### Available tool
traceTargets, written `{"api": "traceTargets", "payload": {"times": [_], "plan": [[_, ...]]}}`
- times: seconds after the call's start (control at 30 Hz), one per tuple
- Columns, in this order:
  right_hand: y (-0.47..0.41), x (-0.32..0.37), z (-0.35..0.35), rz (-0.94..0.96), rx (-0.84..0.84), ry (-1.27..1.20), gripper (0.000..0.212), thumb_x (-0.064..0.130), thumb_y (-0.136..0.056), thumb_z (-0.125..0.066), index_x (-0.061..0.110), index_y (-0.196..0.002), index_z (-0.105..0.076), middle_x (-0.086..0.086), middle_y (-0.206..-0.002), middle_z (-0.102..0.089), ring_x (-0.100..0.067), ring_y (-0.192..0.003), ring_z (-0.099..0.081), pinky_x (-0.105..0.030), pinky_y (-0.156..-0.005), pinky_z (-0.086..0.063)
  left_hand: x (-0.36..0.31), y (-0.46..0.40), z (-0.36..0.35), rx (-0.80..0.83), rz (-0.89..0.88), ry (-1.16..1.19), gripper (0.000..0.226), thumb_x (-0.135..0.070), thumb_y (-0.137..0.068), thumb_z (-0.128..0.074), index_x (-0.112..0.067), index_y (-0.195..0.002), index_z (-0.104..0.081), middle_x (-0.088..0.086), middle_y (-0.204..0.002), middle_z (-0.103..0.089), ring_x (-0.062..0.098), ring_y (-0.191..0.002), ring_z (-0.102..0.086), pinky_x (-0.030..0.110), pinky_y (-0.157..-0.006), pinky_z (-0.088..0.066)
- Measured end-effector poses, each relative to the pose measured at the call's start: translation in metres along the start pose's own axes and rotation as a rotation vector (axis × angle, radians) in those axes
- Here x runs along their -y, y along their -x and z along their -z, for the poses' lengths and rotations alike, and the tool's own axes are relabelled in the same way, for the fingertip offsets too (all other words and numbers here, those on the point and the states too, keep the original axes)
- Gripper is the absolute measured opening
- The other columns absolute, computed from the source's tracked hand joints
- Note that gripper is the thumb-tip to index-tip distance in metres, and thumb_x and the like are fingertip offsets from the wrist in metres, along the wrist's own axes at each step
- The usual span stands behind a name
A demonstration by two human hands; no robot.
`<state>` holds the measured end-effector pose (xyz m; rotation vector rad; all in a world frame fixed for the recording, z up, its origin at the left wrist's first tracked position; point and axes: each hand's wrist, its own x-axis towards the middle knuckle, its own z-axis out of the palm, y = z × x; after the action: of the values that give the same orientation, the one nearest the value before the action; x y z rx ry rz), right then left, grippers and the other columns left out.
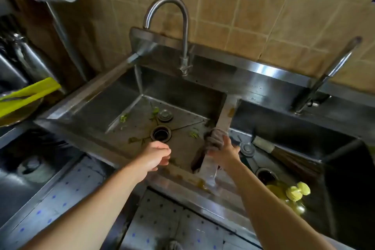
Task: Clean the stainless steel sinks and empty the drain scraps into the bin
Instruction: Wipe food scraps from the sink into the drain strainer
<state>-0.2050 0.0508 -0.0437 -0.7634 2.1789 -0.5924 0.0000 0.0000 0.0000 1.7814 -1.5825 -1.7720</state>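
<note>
From the head camera, the right hand [225,151] had its grip closed on a grey rag [215,138] lying on the steel divider [224,119] between the sinks; the left hand [155,155] hovered loosely curled, holding nothing, above the left stainless steel sink [97,111]. Green scraps [123,117] lay near its open drain hole [161,133], so running water from the curved faucet [172,26] could probably wash them down. A brush [284,152] cluttered the right sink.

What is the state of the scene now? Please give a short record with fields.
left hand: left hand over the left sink, fingers loosely curled, holding nothing
right hand: right hand grips a grey cloth on the divider
drain: drain open, stopper beside it
scraps: green scraps on the sink floor
tap: tap running
</note>
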Motion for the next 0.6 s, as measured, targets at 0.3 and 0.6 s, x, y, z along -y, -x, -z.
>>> {"api": "traceTargets", "payload": {"times": [0.3, 0.6], "plan": [[-0.061, 0.008, -0.009, -0.006, 0.001, 0.273, 0.075, 0.025, -0.082, -0.069, 0.036, -0.143, -0.027, -0.012, -0.144, -0.012, -0.039, -0.13, -0.023, -0.044, -0.104, -0.036, -0.029, -0.068, -0.001, 0.002, 0.021, -0.06, 0.011, -0.018, -0.096, -0.052, -0.021, -0.103, -0.06, 0.002, -0.103, -0.068, 0.014, -0.086, -0.064, 0.027, -0.07, -0.039], [-0.071, 0.016, -0.019, -0.066, -0.12, 0.449, 0.032, 0.017, -0.094, -0.053, 0.01, -0.125, -0.048, -0.015, -0.132, -0.031, -0.034, -0.12, -0.035, -0.041, -0.093, -0.045, -0.045, -0.105, -0.002, 0.092, 0.014, -0.092, 0.013, -0.018, -0.096, -0.052, -0.019, -0.107, -0.06, 0.0, -0.101, -0.066, 0.014, -0.086, -0.064, 0.03, -0.075, -0.041]]}}
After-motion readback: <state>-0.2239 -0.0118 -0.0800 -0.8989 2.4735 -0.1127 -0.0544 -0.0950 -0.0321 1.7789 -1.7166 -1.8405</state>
